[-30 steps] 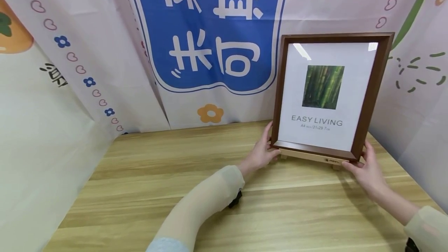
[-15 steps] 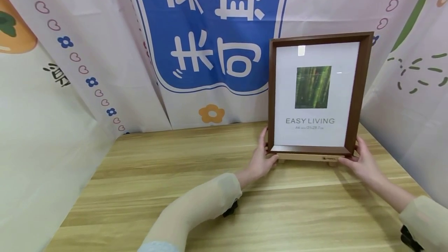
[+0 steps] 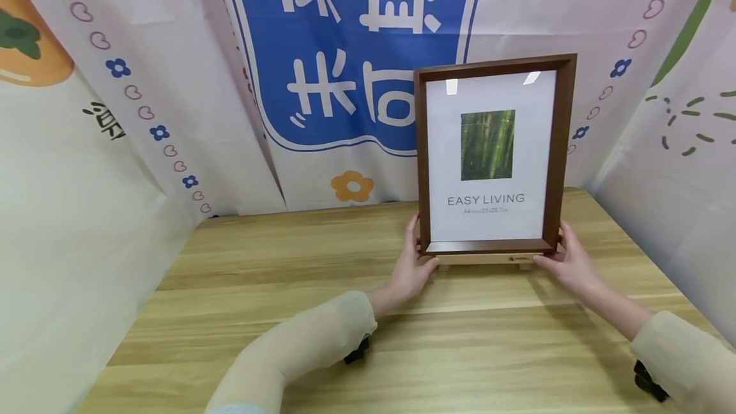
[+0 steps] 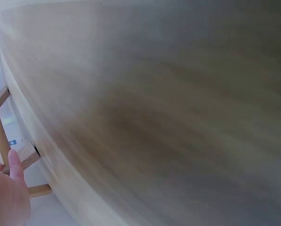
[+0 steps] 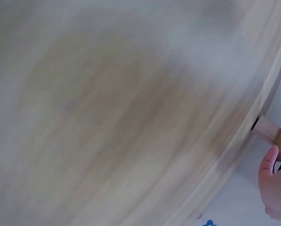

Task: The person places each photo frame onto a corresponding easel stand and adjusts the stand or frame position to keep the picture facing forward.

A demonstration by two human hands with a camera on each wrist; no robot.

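A brown picture frame (image 3: 489, 229) leans back, upright, on a small light-wood easel (image 3: 477, 260). Behind its glass is a white sheet with a bamboo picture and the words "EASY LIVING". My left hand (image 3: 409, 271) grips the easel's lower left end, thumb at the front of the ledge and fingers up along the frame's side. At the lower right end my right hand (image 3: 574, 265) holds it the same way. Easel legs (image 4: 28, 157) show beside the left thumb in the left wrist view. In the right wrist view, the right thumb presses the ledge near a leg (image 5: 266, 129).
The wood-grain table (image 3: 276, 273) spreads to the left and in front of the easel. A printed cloth backdrop (image 3: 241, 184) hangs along the table's back edge, and white cloth walls (image 3: 75, 209) close in both sides.
Both hands have shifted the easel and picture frame leftward along the table, and the frame has turned to stand straighter toward the camera. The grip looks the same throughout.
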